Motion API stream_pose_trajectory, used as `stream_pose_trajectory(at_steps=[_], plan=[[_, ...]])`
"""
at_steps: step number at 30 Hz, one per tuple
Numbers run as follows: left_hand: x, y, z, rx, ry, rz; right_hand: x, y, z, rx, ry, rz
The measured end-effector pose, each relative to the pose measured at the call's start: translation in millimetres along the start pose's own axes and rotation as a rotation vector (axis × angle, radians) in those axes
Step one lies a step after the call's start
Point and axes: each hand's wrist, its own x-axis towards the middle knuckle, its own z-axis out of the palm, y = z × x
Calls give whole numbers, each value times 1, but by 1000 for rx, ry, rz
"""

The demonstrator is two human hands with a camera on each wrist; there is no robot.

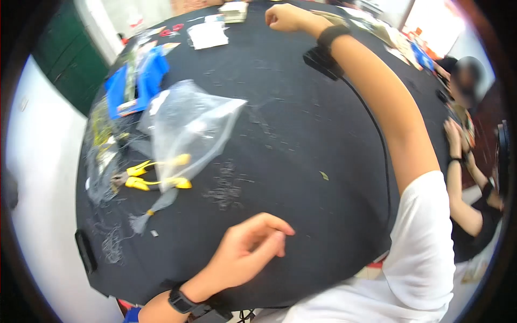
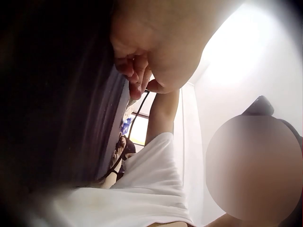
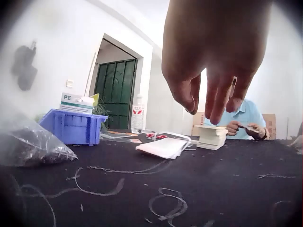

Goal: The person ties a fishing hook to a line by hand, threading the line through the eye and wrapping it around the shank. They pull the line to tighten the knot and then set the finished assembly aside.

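Note:
My left hand hovers over the near edge of the black-covered table, thumb near the loosely bent index finger, with nothing visible in it. In the left wrist view its fingers hang loosely curled. Far across the table stretches my right hand. The right wrist view shows its fingers pointing down, overlapping a stack of cream cards; no held thing shows. Beside that stack lie white sheets. Yellow-handled pliers lie on the left, partly under a clear plastic bag.
A blue bin holds a box marked PE, with a bottle behind. Loose thread clippings litter the table. A black cord runs from my right wrist. Other people sit at the right side and far side.

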Motion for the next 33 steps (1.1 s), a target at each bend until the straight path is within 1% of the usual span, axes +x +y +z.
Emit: stream_pose_trajectory(at_steps=[1,2,4,6,8,9,10,12,14,16,18,20,21,24,27,30,33], plan=[[1,1,1,11,4,-3,-26,-9,-24,-194,-105,168],[0,4,2,23,9,-12,-52,4,-42,-344,-161,89],[0,7,4,55,25,-17,-94,30,-68,-522,-300,116],[1,5,5,126,46,46,-153,37,-98,-524,-243,354],[1,5,5,203,62,52,-202,80,-122,-650,-453,375],[1,3,6,238,67,75,-236,115,-128,-626,-450,327],[2,0,6,249,76,90,-266,139,-133,-603,-444,276],[3,-4,3,281,67,124,-321,111,-139,-384,-444,503],[2,-7,3,259,47,195,-363,66,-135,-420,-436,477],[2,-7,4,272,42,202,-407,72,-118,-373,-340,448],[2,-6,5,257,55,186,-419,39,-120,-298,-395,460],[2,-5,6,250,52,174,-431,36,-114,-239,-320,439],[2,-4,5,252,45,169,-433,28,-114,-200,-232,410],[1,-1,7,264,45,148,-434,18,-110,-224,-160,398],[1,-3,7,285,41,148,-434,23,-102,-306,-162,276],[3,-5,4,313,20,162,-429,26,-98,-342,-203,331],[2,-4,6,327,-2,163,-427,25,-97,-382,-213,313]])
